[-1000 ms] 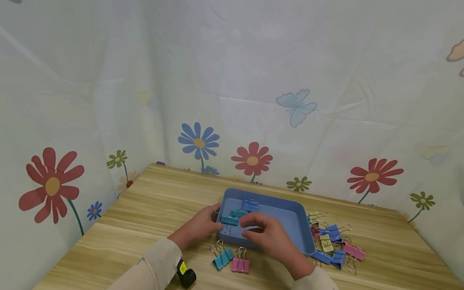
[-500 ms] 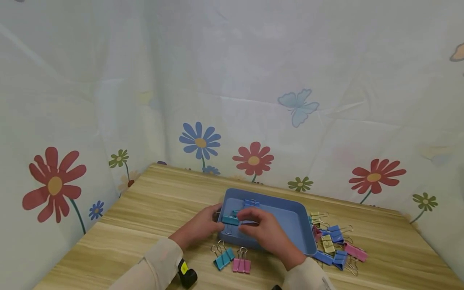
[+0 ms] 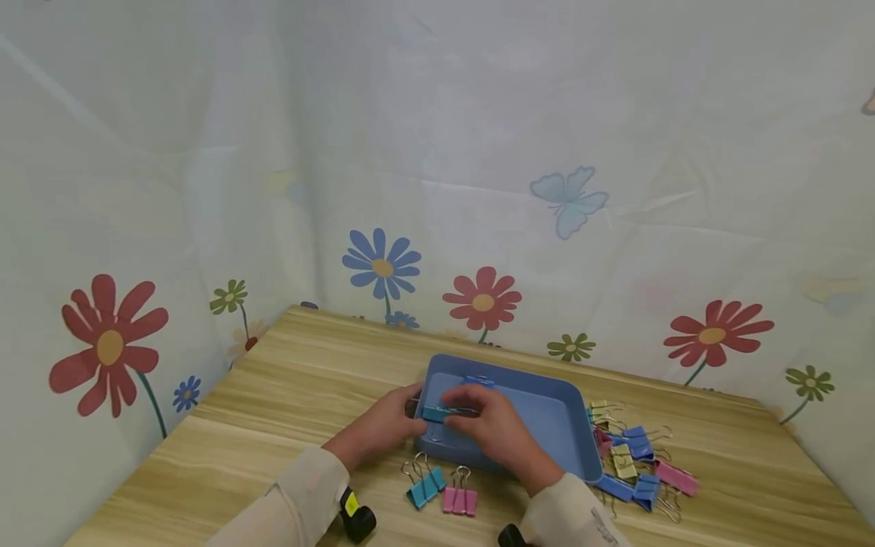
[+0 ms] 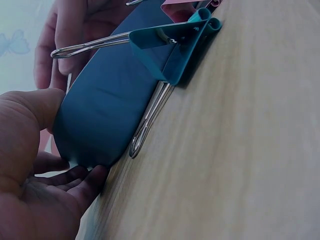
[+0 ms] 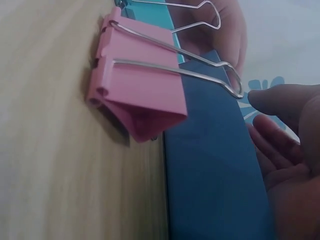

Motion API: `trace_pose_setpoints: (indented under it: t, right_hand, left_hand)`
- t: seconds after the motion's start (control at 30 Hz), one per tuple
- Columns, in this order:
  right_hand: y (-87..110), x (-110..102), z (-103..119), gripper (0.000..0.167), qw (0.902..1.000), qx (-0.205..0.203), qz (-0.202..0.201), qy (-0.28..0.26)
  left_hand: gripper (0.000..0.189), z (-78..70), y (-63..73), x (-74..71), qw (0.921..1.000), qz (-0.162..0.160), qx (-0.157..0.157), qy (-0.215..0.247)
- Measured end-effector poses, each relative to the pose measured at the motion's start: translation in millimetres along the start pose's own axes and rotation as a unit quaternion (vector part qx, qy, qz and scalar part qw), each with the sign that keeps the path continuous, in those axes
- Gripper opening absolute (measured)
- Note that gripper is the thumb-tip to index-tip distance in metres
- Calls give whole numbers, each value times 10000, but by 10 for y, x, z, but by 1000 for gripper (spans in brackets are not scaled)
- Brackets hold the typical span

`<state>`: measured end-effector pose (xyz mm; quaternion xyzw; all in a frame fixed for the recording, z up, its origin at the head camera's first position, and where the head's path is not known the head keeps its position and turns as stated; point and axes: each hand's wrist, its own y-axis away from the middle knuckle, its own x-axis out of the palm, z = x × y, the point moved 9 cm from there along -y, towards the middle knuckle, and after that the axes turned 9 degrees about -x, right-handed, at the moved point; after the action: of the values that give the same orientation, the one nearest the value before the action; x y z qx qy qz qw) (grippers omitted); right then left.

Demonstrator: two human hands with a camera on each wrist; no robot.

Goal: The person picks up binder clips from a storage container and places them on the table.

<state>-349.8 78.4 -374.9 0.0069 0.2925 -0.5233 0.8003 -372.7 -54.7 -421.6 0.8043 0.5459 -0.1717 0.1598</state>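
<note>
My left hand (image 3: 383, 422) grips the left end of a blue tray (image 3: 506, 369); in the left wrist view its thumb (image 4: 47, 102) lies at the rim and its fingers bend round the tray corner. Inside the tray, my right hand (image 3: 488, 425) has thumb and forefinger bent around a teal binder clip (image 3: 433, 414). Whether they pinch it I cannot tell, and a second teal clip seen there earlier is mostly hidden by this hand. Farther back in the tray lies a blue binder clip (image 3: 480, 381).
In front of the tray stand a teal binder clip (image 3: 427, 488) and a pink binder clip (image 3: 460, 501). Several yellow, blue and pink binder clips (image 3: 622, 460) lie in a pile against its right side. A flower-printed curtain (image 3: 437, 190) hangs behind the wooden table (image 3: 328, 357).
My right hand has shifted slightly left and farther into the tray, covering the second teal clip. The left hand keeps its hold on the tray. The head view has turned slightly left.
</note>
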Motion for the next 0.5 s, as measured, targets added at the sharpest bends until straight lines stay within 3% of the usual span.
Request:
trace_pose_setpoints:
  t: [0.23, 0.5]
  right_hand:
    - [-107, 61, -2, 25, 9970, -250, 58, 724]
    - [-166, 99, 51, 18, 9850, -517, -7, 1644]
  left_hand:
    - [74, -13, 14, -14, 10000, -50, 13, -85]
    - [73, 11, -20, 1, 10000, -30, 35, -41]
